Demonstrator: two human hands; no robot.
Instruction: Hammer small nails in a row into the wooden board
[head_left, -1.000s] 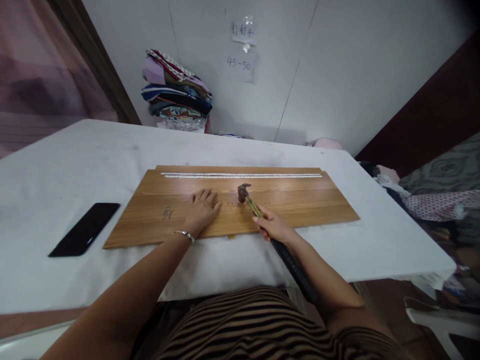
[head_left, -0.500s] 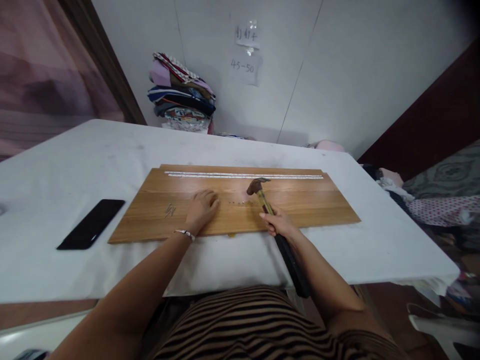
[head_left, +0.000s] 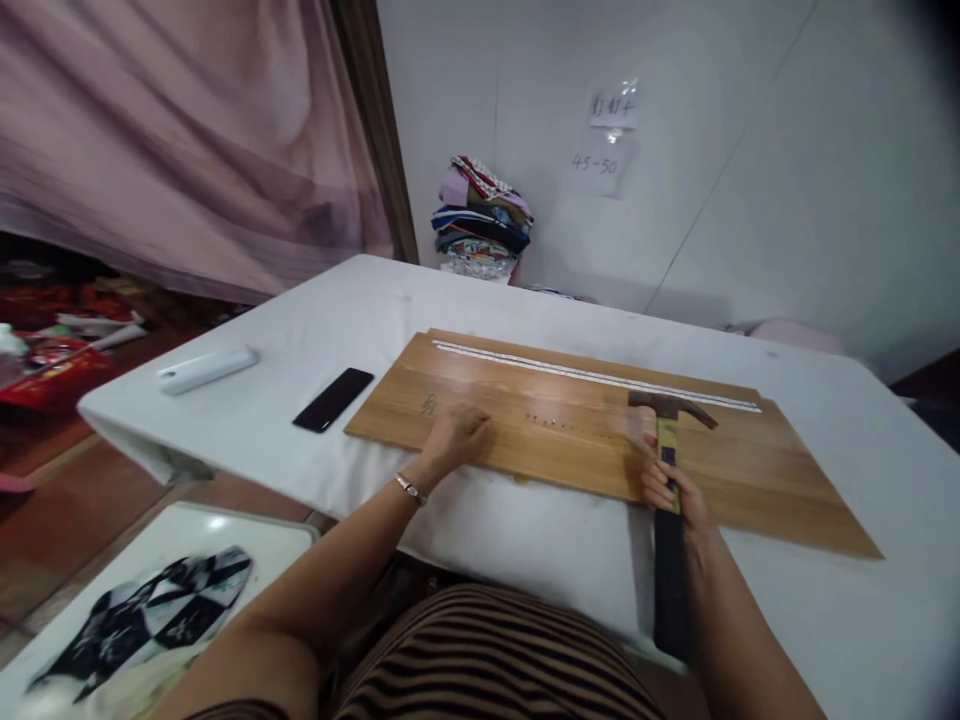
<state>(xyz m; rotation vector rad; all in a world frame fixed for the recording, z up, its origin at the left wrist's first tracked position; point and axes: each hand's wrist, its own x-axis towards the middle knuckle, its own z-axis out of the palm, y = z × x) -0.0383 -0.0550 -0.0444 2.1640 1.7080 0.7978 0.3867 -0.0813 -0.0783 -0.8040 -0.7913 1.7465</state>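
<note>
My right hand (head_left: 679,495) grips a claw hammer (head_left: 669,575) by its handle, black at the bottom and yellow near the rusty head. The hammer head is over the right half of a wooden board (head_left: 750,470). My left hand (head_left: 459,436) rests at the board's near edge, left of centre, fingers curled in; whatever may be inside them is hidden. Just beyond it lies a small pile of loose nails (head_left: 428,404). Between my hands, a short row of nails (head_left: 553,422) stands in the board, with small dark marks continuing rightward.
Two white measuring strips (head_left: 592,375) run along the board's far side. A black phone (head_left: 333,399) and a white cylindrical object (head_left: 208,369) lie on the white-covered table (head_left: 300,320) to the left. Folded clothes (head_left: 484,215) are stacked by the wall. A white stool (head_left: 277,535) stands lower left.
The view has swung left. My left hand has drawn back toward the loose nails and its fingers have curled. The hammer has moved right, still in my right hand.
</note>
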